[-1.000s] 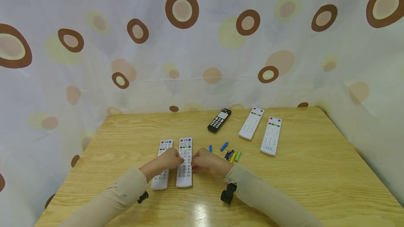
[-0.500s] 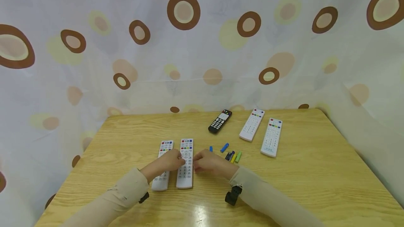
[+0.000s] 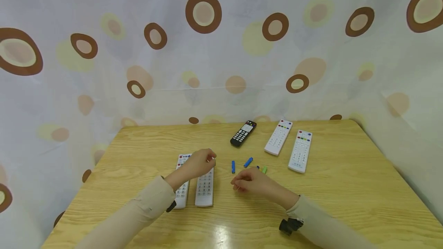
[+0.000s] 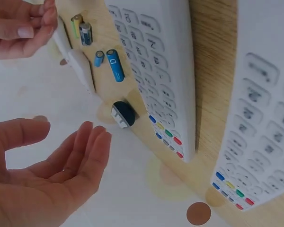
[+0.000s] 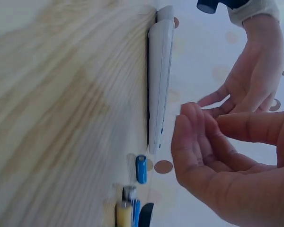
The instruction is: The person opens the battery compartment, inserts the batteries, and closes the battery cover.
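My left hand (image 3: 198, 163) hovers above the right one of two white remote controls, this remote control (image 3: 205, 189) lying face up with its upper part covered by the hand. Beside it lies the other white remote control (image 3: 182, 191), partly behind the wrist. In the left wrist view the left hand (image 4: 52, 175) shows loosely bent fingers, thumb apart, and holds nothing. My right hand (image 3: 252, 181) is to the right, over the table near the batteries. Its fingers (image 5: 184, 137) bend loosely toward the thumb, with nothing seen between them.
Two blue batteries, one upright in view (image 3: 233, 166) and one slanted (image 3: 248, 162), lie ahead of the right hand. A green battery (image 3: 264, 169) and others are partly hidden behind it. Farther back lie a black remote control (image 3: 243, 133) and two white remote controls, left (image 3: 278, 137) and right (image 3: 300, 151).
Both hands have left the sides of the right white remote control. The left hand has risen forward and right over it; the right hand has drawn away to the right, now covering some batteries.
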